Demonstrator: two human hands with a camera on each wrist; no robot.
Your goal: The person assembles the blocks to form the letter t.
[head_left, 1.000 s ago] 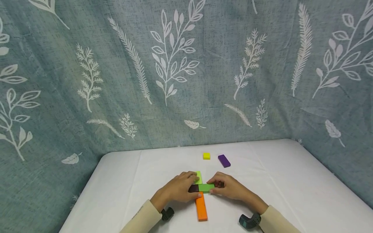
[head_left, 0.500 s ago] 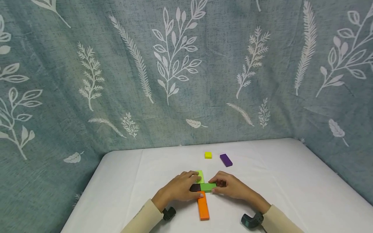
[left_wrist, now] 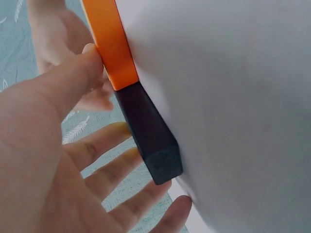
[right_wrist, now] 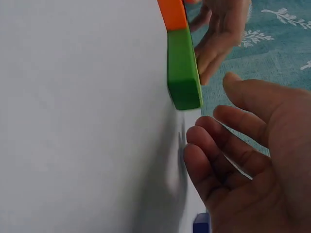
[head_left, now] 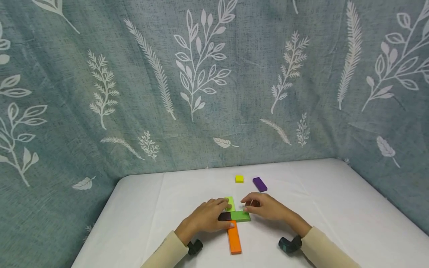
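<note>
In the head view, flat blocks lie together in a cross. A lime block (head_left: 230, 203) is at the back, a black block (head_left: 225, 216) to the left, a green block (head_left: 240, 216) to the right and an orange block (head_left: 234, 238) in front. My left hand (head_left: 208, 216) spans the black block. Its thumb presses on the orange block, and its forward fingers, fairly straight, rest at the lime block, partly covering it. My right hand (head_left: 267, 206) hovers just behind and to the right of the green block. In the right wrist view its loosely bent fingers (right_wrist: 218, 170) hold nothing, apart from the green block.
Farther back on the white-covered table (head_left: 187, 186) lie a small yellow block (head_left: 239, 179) and a purple block (head_left: 259, 184). A blue-green leaf-patterned cloth (head_left: 214, 93) rises behind the table and along both sides.
The right hand has let go of the green block and moved slightly back, away from it. The left hand stays on the orange and lime blocks.
</note>
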